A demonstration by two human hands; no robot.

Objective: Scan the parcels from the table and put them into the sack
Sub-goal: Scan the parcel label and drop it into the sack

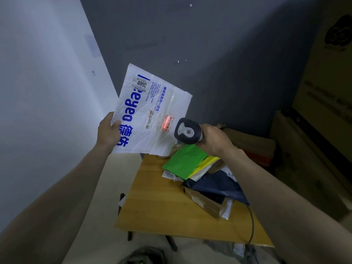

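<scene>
White with blue lettering, a padded mailer (150,111) is being gripped by the left hand (108,133) above the wooden worktop (162,206) while the right hand (215,140) is clasping a barcode scanner (188,133) casting red light on its label, more parcels (202,174) lying below.

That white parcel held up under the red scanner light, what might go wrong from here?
The left hand pinches the white parcel only at one edge, so it could sag or slip. The red line from the scanner in the right hand falls on crinkled, tape-covered label, so the read may fail. The scanner's cable trails beside the stacked parcels and could snag them.
</scene>
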